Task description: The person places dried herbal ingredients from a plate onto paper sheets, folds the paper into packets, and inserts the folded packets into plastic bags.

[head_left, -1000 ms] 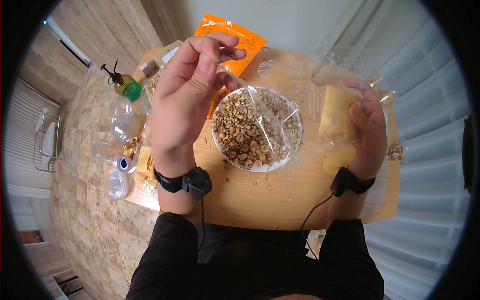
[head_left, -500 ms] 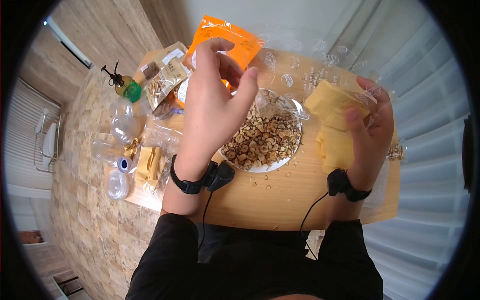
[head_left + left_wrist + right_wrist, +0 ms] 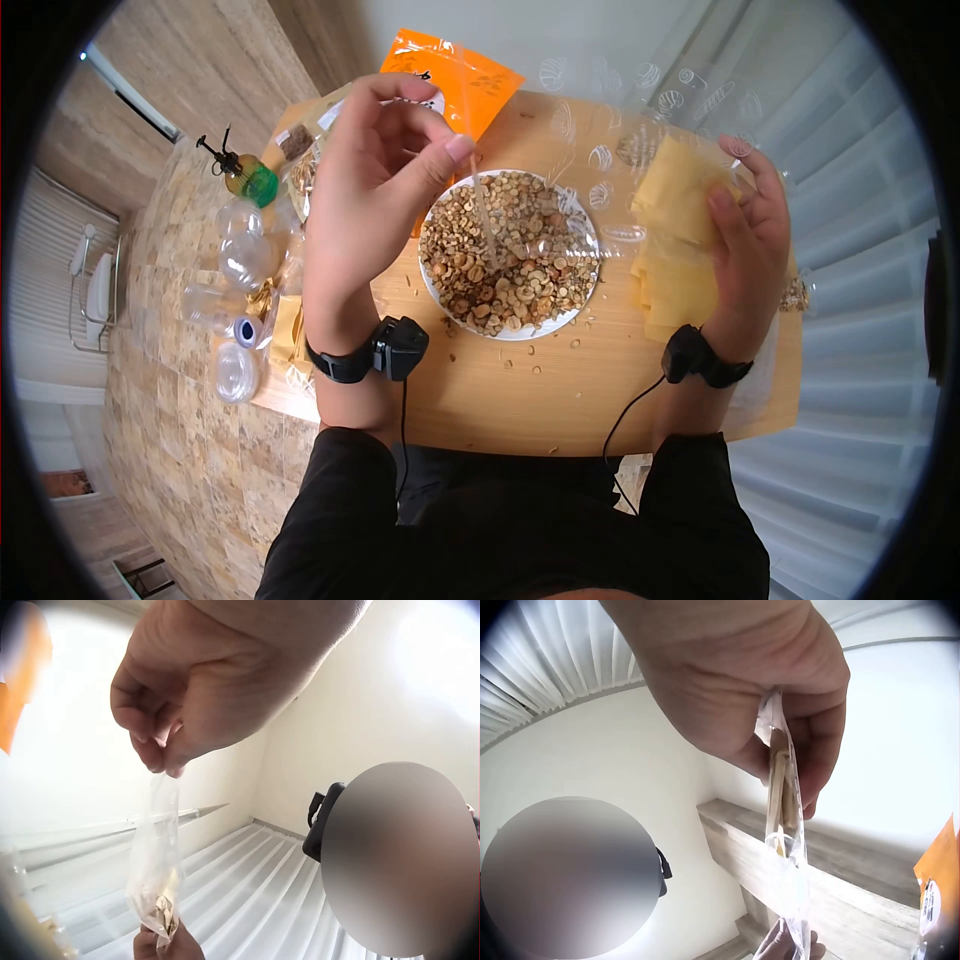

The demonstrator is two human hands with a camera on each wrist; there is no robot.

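In the head view, a clear plastic bag (image 3: 600, 155) with white printed drawings stretches between my two hands above the table. My left hand (image 3: 365, 200) pinches its edge between thumb and fingertips; the left wrist view shows the film (image 3: 154, 847) hanging from that pinch. At the other end my right hand (image 3: 752, 245) grips the bag around folded yellowish packets (image 3: 680, 190) inside it, seen edge-on as a thin stack (image 3: 782, 780) in the right wrist view. Beneath the bag sits a white plate (image 3: 522, 334) heaped with dried brown slices and pieces (image 3: 500, 265).
More yellow packets (image 3: 675, 285) lie beneath my right hand. An orange pouch (image 3: 480, 85) is at the table's back. To the left are a green-amber spray bottle (image 3: 250, 180), clear plastic containers (image 3: 245, 255) and a round lid (image 3: 237, 372). Crumbs dot the wooden table (image 3: 480, 400) near the plate.
My left hand swung right with thumb and fingers apart, then returned left and now pinches the bag's edge. The bag has spread out higher, and the right hand has raised its packets into view.
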